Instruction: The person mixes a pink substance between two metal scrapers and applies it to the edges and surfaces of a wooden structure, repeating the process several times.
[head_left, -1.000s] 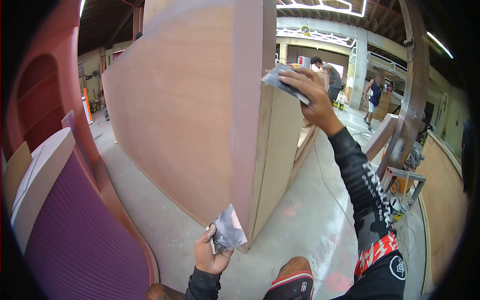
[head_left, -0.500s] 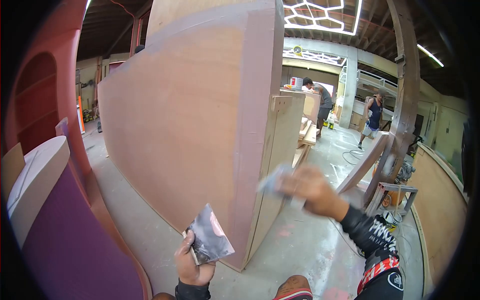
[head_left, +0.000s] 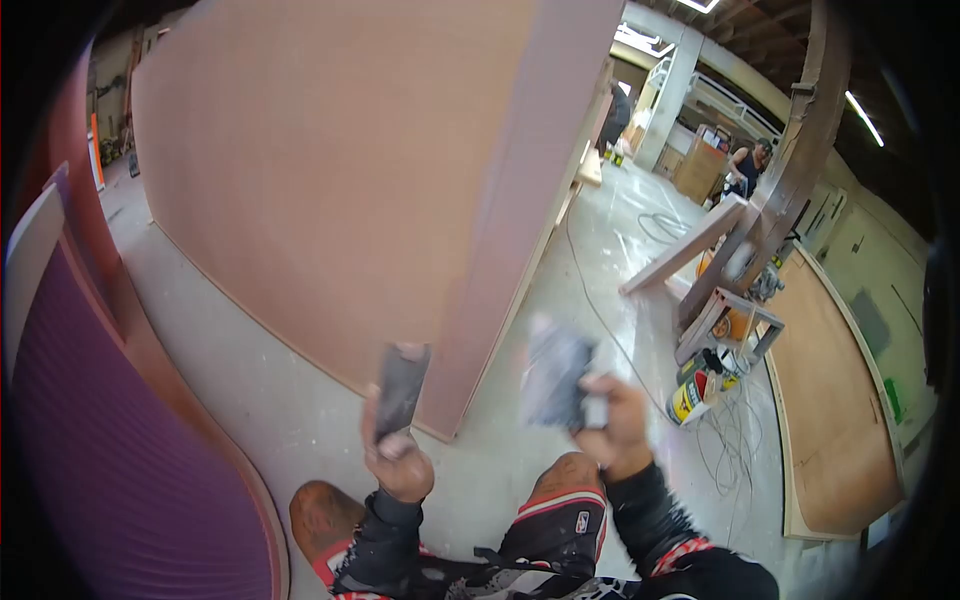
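My left hand (head_left: 398,462) is closed around a dark flat plate (head_left: 402,388), held upright in front of the lower edge of a large curved wooden panel (head_left: 330,190). To its right, my right hand (head_left: 615,420) grips a wider grey flat blade (head_left: 558,378), blurred by motion, with a pale part near the fingers. The two plates are apart, and neither visibly touches the panel. A pinkish-grey coated strip (head_left: 500,215) runs down the panel's right end.
A purple ribbed curved piece (head_left: 130,440) stands at left. At right are a leaning board (head_left: 685,245), a small frame (head_left: 730,325), a labelled can (head_left: 692,397), cables and a wooden panel (head_left: 830,400). Two people (head_left: 748,170) (head_left: 614,115) are in the background.
The view has tilted downward. My right hand has come down from beside the panel's end toward my left hand. The plate in my left hand has turned more edge-on.
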